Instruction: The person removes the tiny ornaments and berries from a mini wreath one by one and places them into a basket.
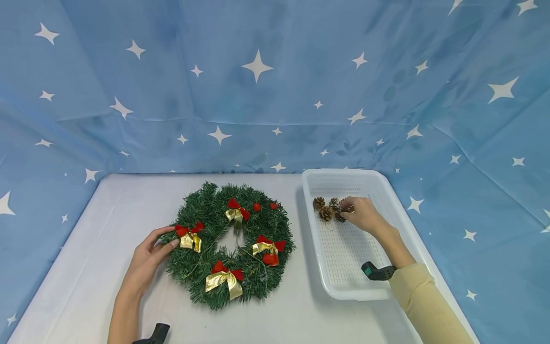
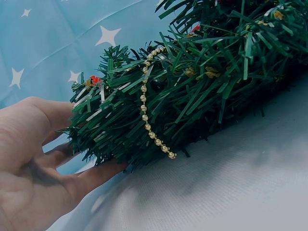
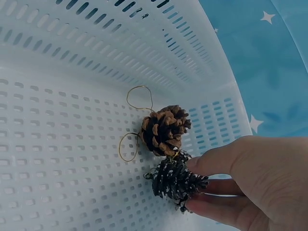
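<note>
We saw the right hand pinching a dark, white-flecked pine cone, thumb against fingers, inside a white perforated basket. Brown pine cones sat just beside; gold loops nearby, blue starry cloth beyond the rim.

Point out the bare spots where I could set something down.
On the table, bare patches lie between the wreath and the white basket, and between the left hand and the blue curtain. Inside the basket, the near-left area is bare to the near rim. Crowded: the basket's far-left part, where the pinecones bunch and the right hand pinches one.
</note>
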The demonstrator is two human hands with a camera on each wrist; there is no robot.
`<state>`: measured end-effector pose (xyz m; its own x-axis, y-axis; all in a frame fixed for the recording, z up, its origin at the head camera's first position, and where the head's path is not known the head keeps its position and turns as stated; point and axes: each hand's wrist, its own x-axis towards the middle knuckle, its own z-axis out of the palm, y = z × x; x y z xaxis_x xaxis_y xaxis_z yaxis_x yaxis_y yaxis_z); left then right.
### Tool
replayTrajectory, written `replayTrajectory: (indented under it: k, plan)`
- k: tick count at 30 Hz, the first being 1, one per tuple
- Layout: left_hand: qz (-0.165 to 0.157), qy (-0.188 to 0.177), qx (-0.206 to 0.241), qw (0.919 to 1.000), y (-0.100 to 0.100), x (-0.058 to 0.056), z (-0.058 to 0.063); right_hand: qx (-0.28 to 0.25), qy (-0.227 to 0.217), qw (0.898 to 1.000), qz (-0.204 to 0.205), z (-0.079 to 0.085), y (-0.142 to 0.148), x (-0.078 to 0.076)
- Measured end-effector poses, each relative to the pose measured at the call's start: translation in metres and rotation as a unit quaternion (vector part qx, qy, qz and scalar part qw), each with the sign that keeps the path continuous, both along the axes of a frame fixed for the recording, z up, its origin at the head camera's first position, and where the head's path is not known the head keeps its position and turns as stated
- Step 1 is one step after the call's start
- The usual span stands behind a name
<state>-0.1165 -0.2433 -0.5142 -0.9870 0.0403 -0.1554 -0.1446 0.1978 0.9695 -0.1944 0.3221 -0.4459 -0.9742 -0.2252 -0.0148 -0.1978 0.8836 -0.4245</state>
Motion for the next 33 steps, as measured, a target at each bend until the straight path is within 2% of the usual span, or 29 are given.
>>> replayTrajectory:
  k: [8, 18, 33]
  plan:
    - [-0.001, 0.002, 0.002, 1.0, 0.0, 0.0, 0.001, 0.001, -0.002, 1.0, -0.009, 0.005, -0.001, 0.003]
    - [-0.001, -0.003, -0.006, 1.0, 0.0, -0.001, 0.001, 0.008, 0.024, 1.0, 0.008, 0.007, -0.005, 0.004]
    - [-0.005, -0.004, 0.003, 1.0, -0.001, -0.001, 0.001, 0.008, 0.023, 1.0, 0.005, 0.014, -0.015, 0.007]
